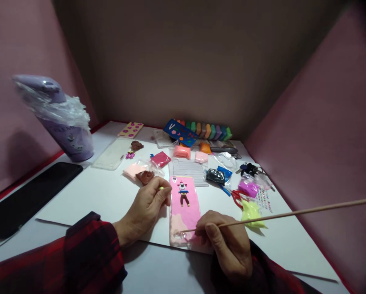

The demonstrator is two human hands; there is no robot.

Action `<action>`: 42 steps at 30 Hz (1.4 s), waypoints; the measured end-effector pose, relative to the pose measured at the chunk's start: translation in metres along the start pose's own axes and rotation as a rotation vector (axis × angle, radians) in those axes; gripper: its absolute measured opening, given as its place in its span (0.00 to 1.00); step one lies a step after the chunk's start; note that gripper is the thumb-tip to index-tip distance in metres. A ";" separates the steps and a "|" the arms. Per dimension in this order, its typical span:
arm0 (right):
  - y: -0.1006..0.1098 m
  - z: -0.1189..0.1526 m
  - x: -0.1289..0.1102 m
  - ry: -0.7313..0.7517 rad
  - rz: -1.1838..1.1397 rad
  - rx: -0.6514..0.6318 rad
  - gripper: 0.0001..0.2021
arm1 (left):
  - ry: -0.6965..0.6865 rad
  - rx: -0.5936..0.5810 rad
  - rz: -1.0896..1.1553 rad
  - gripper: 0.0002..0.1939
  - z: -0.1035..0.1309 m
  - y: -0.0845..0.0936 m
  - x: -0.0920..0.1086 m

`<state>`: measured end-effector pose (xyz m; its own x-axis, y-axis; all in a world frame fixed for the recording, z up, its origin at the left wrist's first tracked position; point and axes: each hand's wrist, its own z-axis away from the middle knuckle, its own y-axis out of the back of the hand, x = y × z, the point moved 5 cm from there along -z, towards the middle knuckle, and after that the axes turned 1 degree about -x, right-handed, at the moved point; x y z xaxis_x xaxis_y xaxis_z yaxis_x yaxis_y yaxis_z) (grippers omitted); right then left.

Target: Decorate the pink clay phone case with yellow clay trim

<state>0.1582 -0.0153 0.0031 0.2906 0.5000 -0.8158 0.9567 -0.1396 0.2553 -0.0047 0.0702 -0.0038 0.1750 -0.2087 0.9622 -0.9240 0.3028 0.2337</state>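
Nr edge of white flat worktop [109,212]: bubblegum-pink clay-coated phone case [191,210] w/ pale peach lower L corner; its small flat clay figure [183,194] has B&W face, red bits on top, blue upper body, dk brown legs, yellow feet. Thin round wooden stick [293,213] = tan. Far L corner: yellow rectangular case [130,129] w/ magenta ring pattern. Far edge: blue rectangular case [177,131] w/ white & red letters, pink flower, orange dot. R edge: neon-yellow bagged clay [252,214], magenta bagged clay [248,188]. Woven cloth sleeves [92,249]: red/blk plaid.
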 end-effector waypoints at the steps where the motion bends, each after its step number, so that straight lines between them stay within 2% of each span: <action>1: 0.000 -0.001 0.000 -0.010 0.005 -0.005 0.14 | -0.012 -0.014 -0.027 0.12 0.000 0.000 0.001; 3: -0.001 -0.001 0.000 -0.023 0.008 -0.003 0.14 | -0.015 -0.040 -0.063 0.15 0.000 -0.001 0.001; 7: 0.001 0.000 -0.001 0.004 0.000 0.019 0.14 | -0.010 -0.053 -0.086 0.16 0.001 0.000 -0.001; 12: 0.000 -0.002 -0.001 0.005 0.007 -0.012 0.13 | -0.148 -0.040 -0.180 0.13 -0.001 0.001 0.007; 16: 0.001 -0.004 -0.002 0.017 -0.024 0.035 0.14 | -0.236 -0.045 -0.167 0.12 -0.002 0.001 0.011; 18: 0.001 -0.004 -0.001 0.005 -0.012 0.028 0.14 | -0.210 -0.035 -0.149 0.12 -0.002 0.001 0.010; 21: 0.000 -0.004 0.001 -0.023 0.044 -0.017 0.14 | -0.097 -0.012 -0.115 0.09 -0.001 0.001 0.005; 23: 0.001 -0.003 0.000 -0.014 0.045 -0.012 0.14 | -0.031 -0.021 -0.085 0.06 -0.001 0.001 0.003; 25: 0.002 -0.003 -0.001 0.004 0.025 0.019 0.14 | -0.006 -0.040 -0.067 0.07 -0.001 -0.001 0.003; 33: 0.000 -0.004 0.001 0.024 0.013 0.040 0.15 | -0.062 -0.033 -0.118 0.17 -0.001 0.001 0.008; 38: 0.002 -0.004 0.002 -0.014 0.011 0.056 0.13 | -0.122 0.000 -0.162 0.11 -0.002 0.003 0.008; 42: 0.002 -0.003 0.002 -0.037 0.032 0.020 0.14 | -0.058 0.018 -0.129 0.07 -0.002 0.003 0.005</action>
<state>0.1604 -0.0117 0.0032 0.3211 0.4631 -0.8261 0.9469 -0.1719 0.2716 -0.0064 0.0722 0.0017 0.2734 -0.2985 0.9144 -0.9011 0.2531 0.3520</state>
